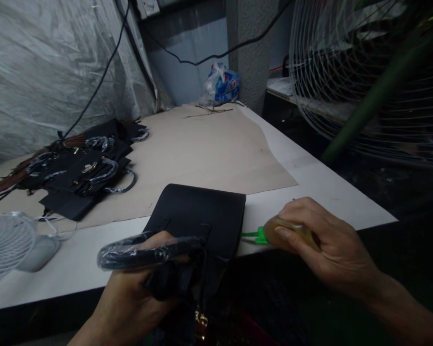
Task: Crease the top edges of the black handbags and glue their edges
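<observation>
A black handbag (pixel 205 211) lies at the table's front edge with its flap side up. My left hand (pixel 140 293) is closed around it near the plastic-wrapped handle (pixel 137 254); part of the fingers is hidden behind that handle. Gold-coloured hardware (pixel 201 319) hangs below on a strap. In my right hand (pixel 321 245) is a squeeze bottle (pixel 288 233) of amber-brown liquid, gripped on its side. The bottle's green nozzle (pixel 252 235) points left, its tip at the bag's right edge. Whether anything comes out of the tip cannot be seen.
Several black handbags (pixel 90 168) with wrapped handles are piled on the brown paper (pixel 216 149) at left. A small white fan (pixel 10 247) stands front left. A large wire-caged fan (pixel 368 86) fills the upper right. A blue plastic bag (pixel 223 84) sits at the table's far end.
</observation>
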`<state>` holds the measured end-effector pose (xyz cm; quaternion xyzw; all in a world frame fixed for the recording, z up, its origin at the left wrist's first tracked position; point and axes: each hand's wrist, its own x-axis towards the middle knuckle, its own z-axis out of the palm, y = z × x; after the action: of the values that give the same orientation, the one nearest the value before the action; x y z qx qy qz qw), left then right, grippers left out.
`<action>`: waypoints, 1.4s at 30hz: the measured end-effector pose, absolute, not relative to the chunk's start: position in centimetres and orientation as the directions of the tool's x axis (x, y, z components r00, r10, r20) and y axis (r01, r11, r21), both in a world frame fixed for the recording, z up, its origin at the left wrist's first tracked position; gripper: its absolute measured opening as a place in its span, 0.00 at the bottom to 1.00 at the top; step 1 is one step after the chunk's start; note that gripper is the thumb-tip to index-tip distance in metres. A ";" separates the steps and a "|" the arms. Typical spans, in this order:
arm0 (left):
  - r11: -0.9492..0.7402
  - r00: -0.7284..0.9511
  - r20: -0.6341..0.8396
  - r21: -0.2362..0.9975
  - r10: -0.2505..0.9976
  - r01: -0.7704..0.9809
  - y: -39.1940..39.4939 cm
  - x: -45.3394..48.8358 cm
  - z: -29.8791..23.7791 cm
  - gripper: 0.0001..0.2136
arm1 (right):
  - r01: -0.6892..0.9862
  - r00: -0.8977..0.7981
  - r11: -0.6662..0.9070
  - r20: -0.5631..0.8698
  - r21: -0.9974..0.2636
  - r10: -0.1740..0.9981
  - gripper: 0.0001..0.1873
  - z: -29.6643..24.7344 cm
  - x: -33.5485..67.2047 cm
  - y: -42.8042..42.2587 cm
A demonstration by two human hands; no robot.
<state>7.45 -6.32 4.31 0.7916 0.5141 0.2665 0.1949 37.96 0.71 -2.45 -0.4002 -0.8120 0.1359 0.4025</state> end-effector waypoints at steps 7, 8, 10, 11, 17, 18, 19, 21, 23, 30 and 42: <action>-0.333 0.299 0.164 0.630 0.940 0.702 -6.3 7.6 4.1 0.09 | 0.558 -0.324 0.618 0.540 -0.554 0.777 0.05 -2.4 37.6 0.5; -0.349 0.311 0.175 0.627 0.934 0.697 -6.3 7.6 4.1 0.09 | 0.551 -0.331 0.611 0.523 -0.568 0.786 0.05 -2.4 37.6 0.5; -0.391 0.337 0.208 0.612 0.918 0.688 -6.2 7.6 4.2 0.11 | 0.526 -0.362 0.589 0.465 -0.614 0.808 0.03 -2.3 37.9 0.5; -0.406 0.346 0.221 0.604 0.912 0.685 -6.2 7.6 4.3 0.11 | 0.514 -0.376 0.573 0.433 -0.639 0.819 0.03 -2.2 38.0 0.5; -0.377 0.331 0.193 0.619 0.923 0.689 -6.5 7.4 4.3 0.10 | 0.565 -0.261 0.532 0.475 -0.630 0.840 0.03 -2.0 38.4 0.5; -0.364 0.329 0.177 0.622 0.928 0.694 -6.6 7.4 4.2 0.09 | 0.571 -0.243 0.532 0.490 -0.625 0.837 0.04 -2.0 38.3 0.5; -0.357 0.326 0.169 0.623 0.930 0.697 -6.6 7.4 4.2 0.09 | 0.568 -0.238 0.534 0.496 -0.626 0.835 0.04 -2.1 38.2 0.5; -0.349 0.320 0.164 0.625 0.933 0.698 -6.6 7.3 4.2 0.09 | 0.545 -0.274 0.547 0.482 -0.635 0.832 0.04 -2.4 37.9 0.3; -0.343 0.311 0.166 0.629 0.936 0.698 -6.6 7.3 4.1 0.09 | 0.520 -0.335 0.563 0.453 -0.642 0.826 0.04 -2.5 37.7 0.0; -0.331 0.299 0.163 0.649 0.940 0.686 -6.6 7.2 3.7 0.07 | 0.584 -0.222 0.546 0.528 -0.601 0.820 0.04 -2.3 38.0 -0.1; -0.295 0.290 0.119 0.651 0.950 0.700 -6.8 7.2 4.0 0.07 | 0.520 -0.347 0.559 0.437 -0.647 0.829 0.03 -2.9 37.6 0.3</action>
<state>7.20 -6.81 3.99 0.7640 0.5397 0.2528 0.2472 37.63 0.33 -2.94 -0.4240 -0.7954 0.2024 0.3828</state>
